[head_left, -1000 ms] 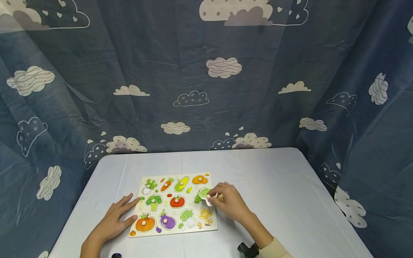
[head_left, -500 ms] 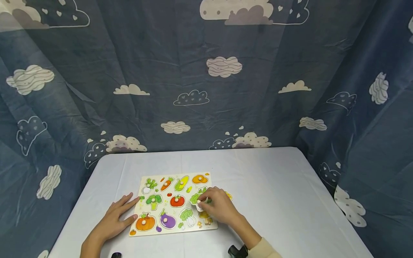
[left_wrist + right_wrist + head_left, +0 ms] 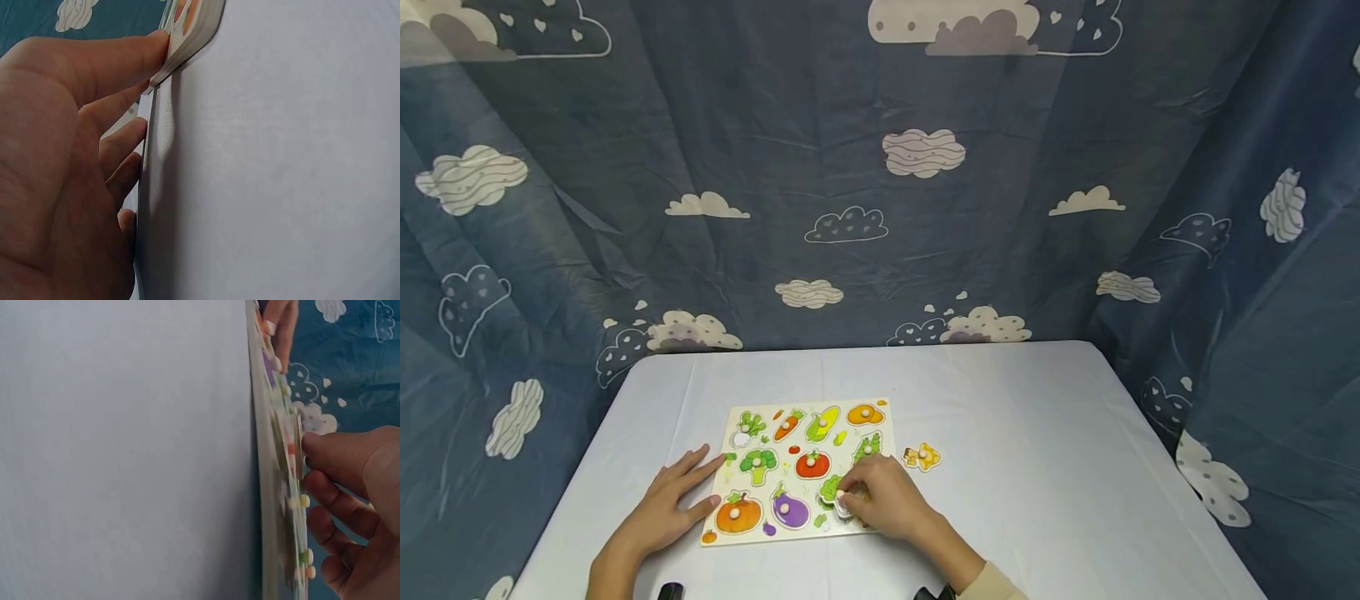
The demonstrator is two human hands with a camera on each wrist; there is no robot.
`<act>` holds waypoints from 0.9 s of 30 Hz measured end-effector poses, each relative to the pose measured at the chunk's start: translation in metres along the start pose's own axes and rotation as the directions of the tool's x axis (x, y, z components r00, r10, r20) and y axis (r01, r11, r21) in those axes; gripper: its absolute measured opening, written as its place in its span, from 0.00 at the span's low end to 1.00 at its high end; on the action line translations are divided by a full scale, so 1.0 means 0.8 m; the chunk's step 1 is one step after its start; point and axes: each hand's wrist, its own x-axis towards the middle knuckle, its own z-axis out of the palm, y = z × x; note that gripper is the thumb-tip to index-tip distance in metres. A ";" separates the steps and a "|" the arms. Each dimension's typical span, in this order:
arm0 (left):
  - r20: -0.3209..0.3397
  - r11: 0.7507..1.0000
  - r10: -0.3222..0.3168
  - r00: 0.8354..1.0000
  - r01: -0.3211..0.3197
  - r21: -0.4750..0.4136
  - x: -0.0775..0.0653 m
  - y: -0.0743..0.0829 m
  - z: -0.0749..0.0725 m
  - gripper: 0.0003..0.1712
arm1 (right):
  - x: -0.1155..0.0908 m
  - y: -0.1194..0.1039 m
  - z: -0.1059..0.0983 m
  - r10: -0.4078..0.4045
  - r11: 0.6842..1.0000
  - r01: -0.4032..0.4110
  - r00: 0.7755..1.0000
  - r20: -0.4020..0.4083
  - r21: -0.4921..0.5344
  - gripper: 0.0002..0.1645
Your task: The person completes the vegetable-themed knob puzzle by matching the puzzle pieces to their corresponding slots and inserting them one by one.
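A wooden vegetable puzzle board (image 3: 786, 475) lies on the white table, with knobbed pieces such as the eggplant (image 3: 790, 510) and the tomato (image 3: 812, 465) on it. My right hand (image 3: 887, 500) pinches the knob of a leafy, white-stemmed bok choy piece (image 3: 830, 490) over the board's lower right. Edge-on in the right wrist view, this bok choy piece (image 3: 299, 447) stands slightly off the board. My left hand (image 3: 658, 512) lies at the board's left edge, fingers stretched; in the left wrist view the thumb (image 3: 125, 59) touches the board's corner. My right hand hides the board's lower right corner.
A yellow mushroom piece (image 3: 923, 457) lies on the table just right of the board. A dark object (image 3: 671, 591) shows at the bottom by my left wrist. Behind the table (image 3: 1015, 417) hangs a dark blue curtain (image 3: 850, 167) with clouds.
My right hand has carried the bok choy piece left and nearer to me, from the board's right edge. The mushroom piece has come into full view. My left hand stays put.
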 end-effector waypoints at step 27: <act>0.000 1.000 0.003 1.000 -0.003 -0.019 -0.001 0.000 -0.002 0.38 | -0.004 -0.003 0.021 0.002 0.995 -0.003 1.000 -0.007 -0.099 0.05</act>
